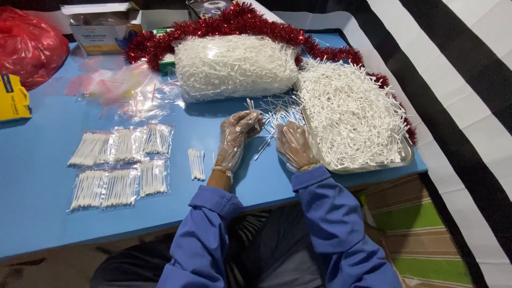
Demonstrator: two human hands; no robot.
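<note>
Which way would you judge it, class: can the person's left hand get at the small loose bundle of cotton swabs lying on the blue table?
Probably yes. The loose bundle lies just to the left of the left hand on bare blue table, with nothing between them. That hand already pinches a few swabs, though.

Both arms, in blue sleeves, reach forward, bent at the elbows, with the hands close together. The left hand [237,136], in a clear glove, is raised with fingers pinched upward. The gloved right hand [295,145] is curled, palm down, fingers bunched.
</note>
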